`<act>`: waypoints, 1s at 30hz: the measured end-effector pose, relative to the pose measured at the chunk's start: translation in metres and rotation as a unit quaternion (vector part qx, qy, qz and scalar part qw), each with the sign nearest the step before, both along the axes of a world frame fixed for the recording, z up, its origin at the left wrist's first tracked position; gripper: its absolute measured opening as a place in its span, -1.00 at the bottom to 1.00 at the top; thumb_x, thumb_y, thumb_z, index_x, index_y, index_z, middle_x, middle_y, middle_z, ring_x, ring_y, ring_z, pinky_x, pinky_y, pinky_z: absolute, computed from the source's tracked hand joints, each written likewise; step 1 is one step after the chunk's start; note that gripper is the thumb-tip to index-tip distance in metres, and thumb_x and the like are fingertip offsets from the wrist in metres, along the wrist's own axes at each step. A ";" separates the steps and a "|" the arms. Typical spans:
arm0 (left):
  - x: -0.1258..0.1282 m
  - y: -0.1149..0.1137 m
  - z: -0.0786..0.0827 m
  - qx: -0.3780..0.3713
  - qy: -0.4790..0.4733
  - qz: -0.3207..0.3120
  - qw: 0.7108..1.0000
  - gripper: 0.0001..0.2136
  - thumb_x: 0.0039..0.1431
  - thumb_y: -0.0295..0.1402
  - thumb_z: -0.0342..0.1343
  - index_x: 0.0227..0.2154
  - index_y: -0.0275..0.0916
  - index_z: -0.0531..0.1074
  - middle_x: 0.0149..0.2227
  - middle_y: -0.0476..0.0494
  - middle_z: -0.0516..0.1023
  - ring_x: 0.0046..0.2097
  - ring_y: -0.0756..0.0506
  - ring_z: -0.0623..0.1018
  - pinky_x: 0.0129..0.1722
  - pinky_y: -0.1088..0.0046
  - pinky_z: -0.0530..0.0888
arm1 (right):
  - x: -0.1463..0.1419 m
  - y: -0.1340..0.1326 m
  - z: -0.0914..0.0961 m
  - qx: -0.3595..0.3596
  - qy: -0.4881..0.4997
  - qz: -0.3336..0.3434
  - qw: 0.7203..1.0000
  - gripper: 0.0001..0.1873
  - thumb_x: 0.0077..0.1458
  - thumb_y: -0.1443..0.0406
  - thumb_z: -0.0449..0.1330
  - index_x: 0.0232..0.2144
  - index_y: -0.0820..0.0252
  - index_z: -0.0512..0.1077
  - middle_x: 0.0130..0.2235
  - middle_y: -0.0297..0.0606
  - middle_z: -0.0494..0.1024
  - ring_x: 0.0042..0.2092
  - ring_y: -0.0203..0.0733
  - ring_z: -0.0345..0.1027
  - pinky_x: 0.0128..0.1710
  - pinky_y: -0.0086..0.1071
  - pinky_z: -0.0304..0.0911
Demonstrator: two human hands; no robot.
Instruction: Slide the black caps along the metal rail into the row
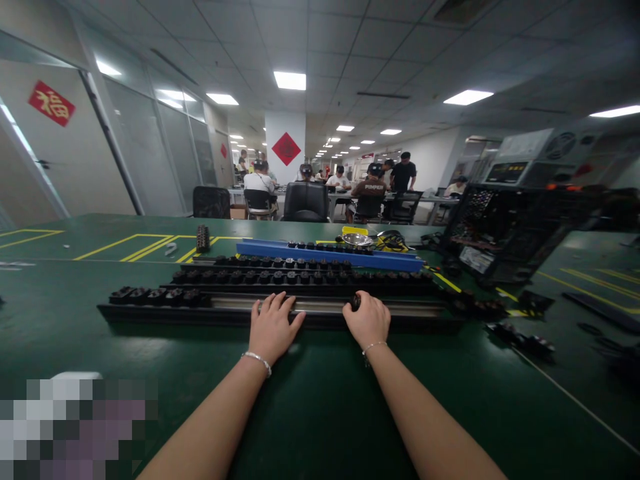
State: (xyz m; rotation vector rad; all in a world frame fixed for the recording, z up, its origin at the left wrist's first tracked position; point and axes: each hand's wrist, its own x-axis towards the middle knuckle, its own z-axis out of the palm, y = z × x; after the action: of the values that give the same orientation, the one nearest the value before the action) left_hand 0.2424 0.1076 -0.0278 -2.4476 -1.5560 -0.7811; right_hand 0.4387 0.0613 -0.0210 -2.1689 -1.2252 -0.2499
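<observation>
A long black channel [320, 323] lies across the table, with a pale metallic strip along its inside. Several black socket-like modules [173, 295] sit in a row at its left end. My left hand [273, 327] rests on the channel's middle, fingers stretched out and apart. To the right of it, my right hand [369, 321] is closed around a small black part [356, 302] over the channel; most of that part is hidden by the fingers. Just behind lie more black strips [300, 277] filled with rows of similar round-faced modules.
Behind the black strips is a blue channel [330, 253] holding several modules. A metal bowl [356, 239] and dark cables [391, 240] lie past it. An opened computer case [505, 230] stands at right, near loose black parts [523, 340]. People [260, 180] sit at far tables.
</observation>
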 end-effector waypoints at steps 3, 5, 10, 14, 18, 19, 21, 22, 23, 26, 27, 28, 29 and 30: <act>-0.001 0.001 -0.001 0.004 0.004 -0.001 1.000 -0.58 0.18 -0.04 -0.15 0.02 -0.03 0.35 0.14 -0.06 0.34 0.18 -0.19 0.24 0.13 0.16 0.14 | 0.002 -0.001 -0.001 -0.001 -0.001 0.004 1.000 -0.60 0.01 0.21 0.01 -0.10 0.23 0.36 -0.11 -0.13 0.50 0.01 -0.07 0.25 0.04 -0.23 -0.03; -0.002 0.001 -0.001 0.004 0.010 -0.005 1.000 -0.58 0.19 -0.05 -0.16 0.03 -0.03 0.34 0.15 -0.06 0.33 0.19 -0.18 0.23 0.12 0.18 0.15 | 0.004 -0.002 -0.002 0.000 0.001 0.004 1.000 -0.59 0.03 0.22 0.00 -0.08 0.24 0.35 -0.10 -0.12 0.49 0.01 -0.08 0.25 0.04 -0.23 -0.03; -0.003 0.003 -0.003 0.004 0.019 -0.001 1.000 -0.58 0.20 -0.06 -0.17 0.04 -0.04 0.33 0.16 -0.06 0.32 0.19 -0.19 0.23 0.10 0.16 0.18 | 0.009 -0.004 0.001 -0.021 0.003 0.026 0.999 -0.58 0.04 0.21 0.00 -0.04 0.24 0.32 -0.10 -0.11 0.49 0.01 -0.08 0.26 0.01 -0.24 0.01; -0.003 0.003 -0.002 0.002 0.018 -0.001 1.000 -0.58 0.19 -0.06 -0.16 0.04 -0.04 0.33 0.15 -0.06 0.33 0.19 -0.19 0.23 0.11 0.15 0.17 | 0.012 -0.006 0.003 -0.028 -0.004 0.032 0.999 -0.58 0.03 0.22 0.00 -0.05 0.24 0.32 -0.13 -0.10 0.49 -0.02 -0.09 0.27 0.01 -0.24 0.02; -0.003 0.003 -0.002 -0.006 0.015 0.000 1.000 -0.58 0.19 -0.06 -0.15 0.04 -0.03 0.33 0.15 -0.06 0.33 0.19 -0.19 0.23 0.11 0.15 0.18 | 0.015 -0.007 0.001 -0.006 -0.011 0.007 1.000 -0.58 0.00 0.20 0.01 -0.08 0.22 0.34 -0.11 -0.12 0.50 0.02 -0.06 0.24 0.14 -0.12 -0.17; -0.003 0.003 -0.002 -0.006 0.014 0.002 1.000 -0.59 0.18 -0.06 -0.14 0.03 -0.03 0.34 0.15 -0.06 0.33 0.19 -0.20 0.23 0.11 0.15 0.18 | 0.016 -0.007 0.000 -0.001 -0.011 -0.001 1.000 -0.58 0.00 0.20 0.01 -0.08 0.22 0.34 -0.10 -0.12 0.49 0.03 -0.05 0.23 0.15 -0.10 -0.21; -0.002 0.003 -0.002 -0.005 0.012 0.004 1.000 -0.59 0.18 -0.06 -0.12 0.03 -0.03 0.34 0.14 -0.07 0.34 0.18 -0.20 0.23 0.11 0.15 0.18 | 0.019 -0.008 -0.003 0.005 -0.010 -0.008 1.000 -0.57 -0.01 0.19 0.01 -0.08 0.21 0.35 -0.08 -0.12 0.49 0.05 -0.06 0.21 0.17 -0.08 -0.25; -0.002 0.003 -0.002 -0.003 0.011 0.003 1.000 -0.59 0.18 -0.06 -0.12 0.03 -0.04 0.34 0.14 -0.07 0.34 0.18 -0.20 0.23 0.11 0.15 0.18 | 0.021 -0.008 -0.004 0.006 -0.011 -0.010 1.000 -0.57 -0.01 0.19 0.01 -0.08 0.21 0.35 -0.08 -0.12 0.48 0.06 -0.06 0.21 0.17 -0.07 -0.26; -0.002 0.004 -0.002 -0.001 0.011 0.003 1.000 -0.59 0.18 -0.06 -0.12 0.03 -0.04 0.35 0.13 -0.07 0.35 0.18 -0.20 0.24 0.11 0.15 0.18 | 0.022 -0.008 -0.005 0.006 -0.013 -0.010 1.000 -0.56 -0.01 0.19 0.00 -0.08 0.22 0.35 -0.07 -0.12 0.48 0.06 -0.06 0.20 0.18 -0.07 -0.27; -0.002 0.004 -0.003 0.000 0.008 0.000 1.000 -0.59 0.18 -0.06 -0.12 0.02 -0.04 0.35 0.13 -0.07 0.35 0.18 -0.20 0.24 0.10 0.15 0.18 | 0.023 -0.008 -0.007 0.005 -0.022 -0.017 1.000 -0.55 -0.01 0.17 0.01 -0.07 0.23 0.35 -0.03 -0.10 0.46 0.11 -0.02 0.14 0.18 -0.03 -0.28; -0.003 0.004 -0.003 0.001 0.007 0.000 1.000 -0.60 0.18 -0.06 -0.13 0.02 -0.04 0.35 0.13 -0.07 0.36 0.18 -0.20 0.24 0.10 0.16 0.18 | 0.024 -0.008 -0.007 0.004 -0.025 -0.020 0.999 -0.55 -0.01 0.17 0.01 -0.07 0.24 0.36 -0.02 -0.11 0.45 0.13 -0.01 0.12 0.18 -0.03 -0.27; -0.003 0.004 -0.003 0.002 0.004 -0.001 1.000 -0.60 0.19 -0.07 -0.13 0.01 -0.04 0.36 0.13 -0.07 0.36 0.17 -0.20 0.25 0.10 0.16 0.19 | 0.024 -0.008 -0.007 0.002 -0.026 -0.021 0.999 -0.55 -0.01 0.17 0.01 -0.09 0.24 0.37 -0.02 -0.11 0.45 0.14 0.00 0.11 0.17 -0.03 -0.26; -0.003 0.005 -0.003 0.004 0.002 -0.001 1.000 -0.60 0.19 -0.07 -0.14 0.01 -0.04 0.36 0.12 -0.06 0.36 0.17 -0.19 0.25 0.09 0.16 0.20 | 0.024 -0.008 -0.007 0.000 -0.027 -0.022 0.999 -0.57 0.00 0.16 0.01 -0.11 0.24 0.38 -0.02 -0.12 0.46 0.13 0.01 0.11 0.17 -0.05 -0.23; -0.003 0.005 -0.003 0.005 0.000 -0.002 1.000 -0.61 0.20 -0.08 -0.15 0.01 -0.03 0.36 0.12 -0.06 0.37 0.16 -0.19 0.26 0.08 0.17 0.20 | 0.024 -0.009 -0.006 -0.002 -0.026 -0.020 0.999 -0.58 0.00 0.17 0.01 -0.13 0.24 0.39 -0.04 -0.12 0.47 0.13 0.00 0.13 0.16 -0.07 -0.20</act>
State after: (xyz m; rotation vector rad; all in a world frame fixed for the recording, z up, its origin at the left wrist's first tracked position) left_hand 0.2397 0.1122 -0.0304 -2.4440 -1.5430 -0.7880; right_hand 0.4630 0.0523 -0.0271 -2.2053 -1.2125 -0.3239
